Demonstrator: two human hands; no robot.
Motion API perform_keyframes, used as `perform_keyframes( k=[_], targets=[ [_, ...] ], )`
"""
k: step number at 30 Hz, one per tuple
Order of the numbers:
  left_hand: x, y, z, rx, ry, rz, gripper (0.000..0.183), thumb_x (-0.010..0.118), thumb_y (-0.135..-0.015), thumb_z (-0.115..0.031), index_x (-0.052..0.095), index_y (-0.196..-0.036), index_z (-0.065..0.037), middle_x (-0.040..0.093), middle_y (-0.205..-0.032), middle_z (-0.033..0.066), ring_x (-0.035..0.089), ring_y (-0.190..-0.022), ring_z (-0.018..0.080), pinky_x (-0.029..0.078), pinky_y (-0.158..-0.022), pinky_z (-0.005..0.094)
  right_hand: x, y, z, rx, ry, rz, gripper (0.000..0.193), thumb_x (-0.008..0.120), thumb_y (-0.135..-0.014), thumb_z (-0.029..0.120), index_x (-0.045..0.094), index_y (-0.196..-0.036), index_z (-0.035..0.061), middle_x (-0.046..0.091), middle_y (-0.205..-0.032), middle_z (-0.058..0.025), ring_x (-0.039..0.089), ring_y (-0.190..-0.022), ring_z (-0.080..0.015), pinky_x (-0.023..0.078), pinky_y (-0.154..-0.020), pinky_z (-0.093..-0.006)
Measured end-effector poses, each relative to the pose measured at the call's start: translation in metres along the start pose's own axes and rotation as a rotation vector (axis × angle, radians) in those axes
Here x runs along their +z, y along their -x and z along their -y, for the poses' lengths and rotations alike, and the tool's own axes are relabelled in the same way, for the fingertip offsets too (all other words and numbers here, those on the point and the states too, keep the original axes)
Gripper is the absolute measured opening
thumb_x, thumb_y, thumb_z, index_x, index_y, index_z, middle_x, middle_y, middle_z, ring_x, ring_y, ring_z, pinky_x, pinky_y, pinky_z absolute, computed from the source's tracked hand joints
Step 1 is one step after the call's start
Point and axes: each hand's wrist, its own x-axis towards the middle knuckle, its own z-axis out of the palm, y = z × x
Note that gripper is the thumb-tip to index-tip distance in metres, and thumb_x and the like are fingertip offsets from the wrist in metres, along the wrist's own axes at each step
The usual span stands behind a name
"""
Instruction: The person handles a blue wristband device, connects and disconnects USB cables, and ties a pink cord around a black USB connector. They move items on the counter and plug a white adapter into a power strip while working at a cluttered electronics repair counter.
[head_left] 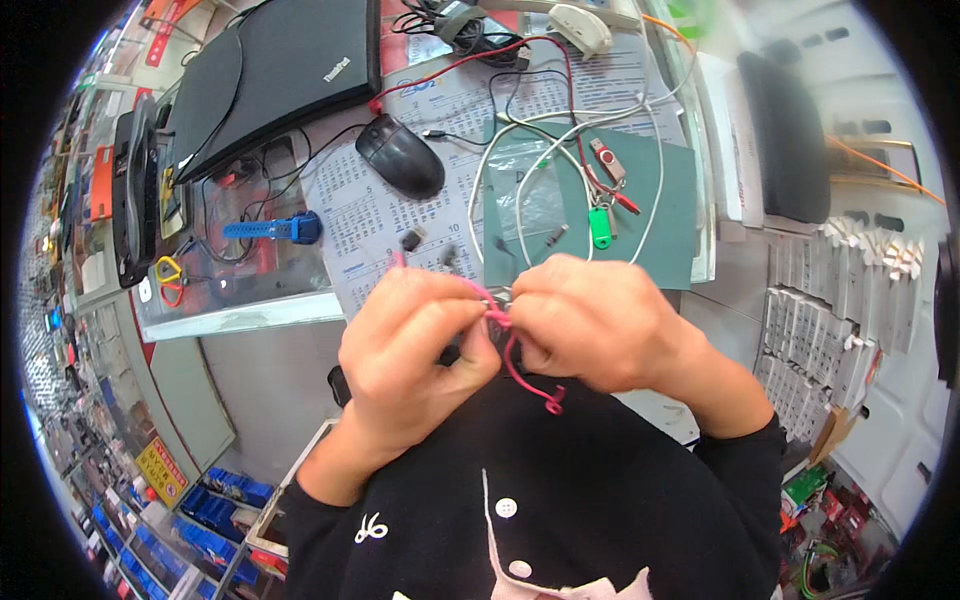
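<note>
Close in front of my chest, my left hand (405, 345) and my right hand (605, 320) meet with their fingertips pinched. A thin pink cord (528, 385) runs between them and crosses itself in what looks like a knot or twist at the fingertips. One end hangs below my right hand and finishes in a small curl; another bit pokes up above my left hand. My fingers hide the rest. Beyond my hands, a green flash drive (600, 228) and a red-and-silver flash drive (606, 158) lie together on a green mat (670, 220).
A black laptop (270, 85) and black mouse (400, 157) lie on the glass counter, over a printed calendar sheet (350, 215). White cables (655, 190) loop across the mat beside a clear plastic bag (530, 195). A blue wristwatch (270, 229) sits at the left.
</note>
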Motion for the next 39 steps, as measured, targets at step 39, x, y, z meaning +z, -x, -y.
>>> perform_keyframes(
  k=[39],
  targets=[
    [0.006,0.010,0.013,-0.268,0.170,-0.047,0.020,0.062,-0.064,0.008,0.057,-0.080,-0.002,0.060,-0.074,0.0085,0.061,-0.066,0.0233,0.049,-0.062,0.0299,0.033,0.001,-0.003,0.097,-0.116,-0.259,0.025,0.068,-0.064,-0.006,0.056,-0.086,-0.0006,0.062,-0.080,-0.0123,0.063,-0.069,-0.0255,0.051,-0.060,-0.0302]
  ],
)
